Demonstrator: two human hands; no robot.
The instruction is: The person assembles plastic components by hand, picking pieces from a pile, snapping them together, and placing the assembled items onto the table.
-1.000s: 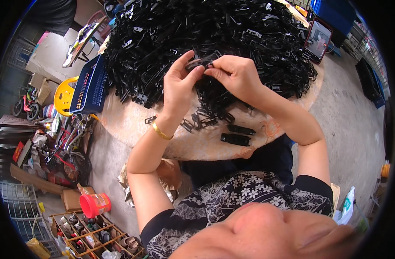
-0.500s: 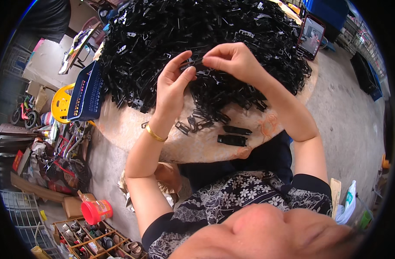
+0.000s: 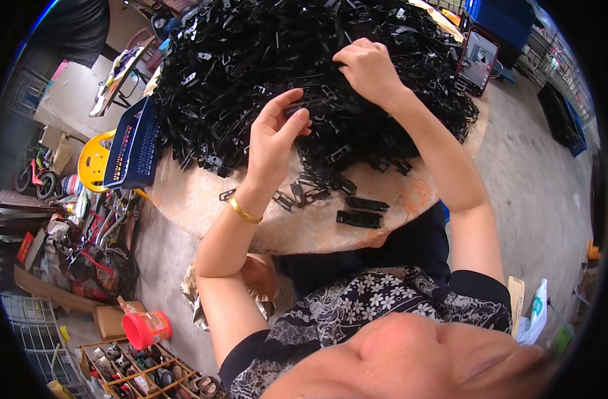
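Note:
A big heap of black plastic clip parts covers a round beige table. My left hand, with a gold bangle on its wrist, is raised over the heap's near edge and pinches a small black clip part between thumb and fingers. Farther back, my right hand has its fingers curled into the heap, closed on black parts there. Two flat black assembled clips lie side by side on the bare table in front of me, with a few loose parts beside them.
A blue plastic basket leans at the table's left edge above a yellow stool. A phone stands at the far right of the table. On the floor at left are a red jar and a wooden compartment box.
My hands have parted: the right hand moved up and back into the heap, while the left hand stayed near the heap's edge with a small black part.

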